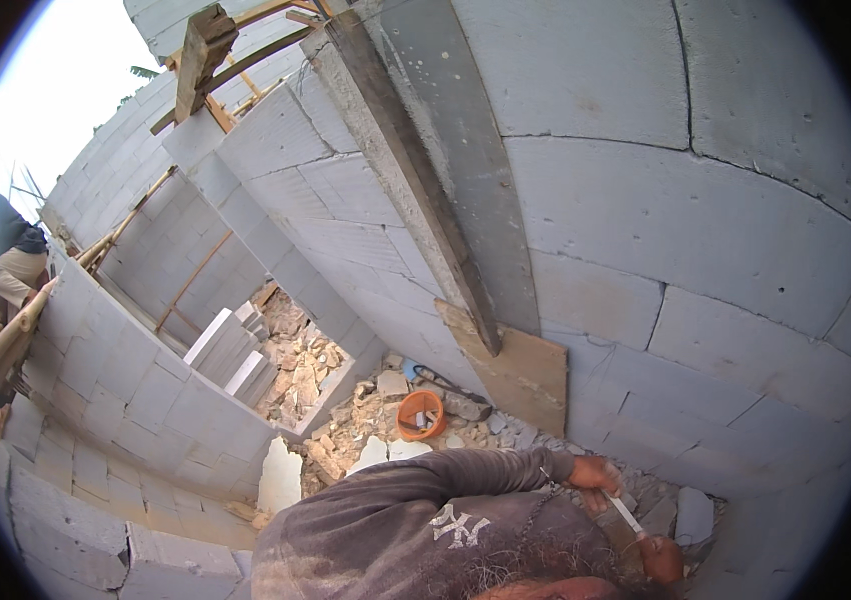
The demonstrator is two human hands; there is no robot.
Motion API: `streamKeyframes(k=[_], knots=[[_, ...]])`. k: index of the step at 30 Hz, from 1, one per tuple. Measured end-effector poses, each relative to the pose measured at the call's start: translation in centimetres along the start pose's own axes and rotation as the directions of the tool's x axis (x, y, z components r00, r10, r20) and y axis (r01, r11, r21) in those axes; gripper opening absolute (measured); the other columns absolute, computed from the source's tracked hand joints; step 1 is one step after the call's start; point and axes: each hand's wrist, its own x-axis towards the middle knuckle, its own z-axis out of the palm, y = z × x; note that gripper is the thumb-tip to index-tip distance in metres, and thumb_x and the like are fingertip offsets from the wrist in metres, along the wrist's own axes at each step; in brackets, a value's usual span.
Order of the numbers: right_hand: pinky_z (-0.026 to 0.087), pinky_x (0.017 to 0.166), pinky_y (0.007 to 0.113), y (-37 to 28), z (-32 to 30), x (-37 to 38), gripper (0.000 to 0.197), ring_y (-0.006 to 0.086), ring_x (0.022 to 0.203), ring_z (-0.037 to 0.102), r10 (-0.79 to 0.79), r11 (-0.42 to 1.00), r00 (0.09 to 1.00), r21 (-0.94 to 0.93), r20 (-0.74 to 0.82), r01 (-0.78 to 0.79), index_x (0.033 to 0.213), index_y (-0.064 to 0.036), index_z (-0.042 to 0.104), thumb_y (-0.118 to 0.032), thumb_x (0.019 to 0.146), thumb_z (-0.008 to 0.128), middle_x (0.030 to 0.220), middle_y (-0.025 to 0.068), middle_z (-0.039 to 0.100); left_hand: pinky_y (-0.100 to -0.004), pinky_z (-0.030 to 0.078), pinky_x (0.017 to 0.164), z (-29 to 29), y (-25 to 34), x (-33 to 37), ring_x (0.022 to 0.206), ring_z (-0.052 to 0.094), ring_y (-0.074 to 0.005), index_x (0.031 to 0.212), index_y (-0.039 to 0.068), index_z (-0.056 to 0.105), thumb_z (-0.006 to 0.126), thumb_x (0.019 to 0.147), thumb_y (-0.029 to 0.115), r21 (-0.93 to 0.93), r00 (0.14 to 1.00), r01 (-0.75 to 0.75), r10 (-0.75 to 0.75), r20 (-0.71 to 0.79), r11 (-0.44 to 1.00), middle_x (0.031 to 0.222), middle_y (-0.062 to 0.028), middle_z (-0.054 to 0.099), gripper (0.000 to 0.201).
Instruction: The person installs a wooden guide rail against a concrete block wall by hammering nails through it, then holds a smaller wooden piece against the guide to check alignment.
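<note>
My left arm, in a dark grey sleeve, reaches toward the lower right. There my left hand (595,478) has its fingers closed at the upper end of a narrow white strip (627,514). At the strip's lower end, near the bottom edge, is my right hand (660,557), curled around it. The strip slants between the two hands, above grey rubble and a pale block piece (693,516). What kind of strip it is I cannot make out. The right forearm is mostly hidden.
An orange bucket (407,430) stands on broken rubble (390,384). A wooden board (537,378) and a long timber (415,170) lean on the light block wall (685,230). A doorway opens onto stacked blocks (220,345). At far left, a person (13,245) sits by a bamboo pole (15,345).
</note>
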Motion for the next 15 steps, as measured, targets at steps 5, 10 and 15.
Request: streamKeyframes(k=[5, 10, 15], knots=[[0.050, 0.066, 0.052, -4.4, -3.2, -0.8, 0.064, 0.0439, 0.072, 0.069, 0.035, 0.999, 0.991, -0.030, 0.129, -0.032, 0.077, -0.0008, 0.072, -0.060, 0.096, 0.060, 0.067, 0.0246, 0.063, -0.0353, 0.067, 0.074, -0.3, -2.6, 0.4, 0.086, 0.076, -0.0229, 0.114, -0.002, 0.065, 0.068, 0.095, 0.013, -0.108, 0.996, -0.067, 0.072, 0.045, 0.992, 0.098, -0.0146, 0.073, 0.024], [0.049, 0.068, 0.052, -3.9, -3.5, -1.2, 0.062, 0.0450, 0.074, 0.066, -0.070, 0.998, 0.995, -0.007, -0.068, 0.069, 0.084, 0.0000, 0.072, -0.061, 0.093, 0.065, 0.076, 0.0251, 0.065, -0.0318, 0.067, 0.076, 0.7, -0.5, 0.7, 0.083, 0.075, -0.0194, 0.116, -0.003, 0.064, 0.067, 0.096, 0.006, -0.101, 0.990, -0.141, 0.141, -0.005, 0.985, 0.097, -0.0131, 0.073, 0.022], [0.055, 0.078, 0.048, -6.7, -5.6, -2.0, 0.067, 0.0399, 0.086, 0.071, 0.031, 0.996, 0.993, -0.076, -0.116, -0.040, 0.101, -0.0002, 0.076, -0.065, 0.087, 0.072, 0.091, 0.0220, 0.073, -0.0319, 0.062, 0.079, 1.0, 0.6, 0.6, 0.087, 0.073, -0.0182, 0.116, -0.001, 0.063, 0.067, 0.094, 0.001, 0.037, 0.978, -0.207, 0.206, 0.008, 0.978, 0.102, -0.0107, 0.072, 0.023]])
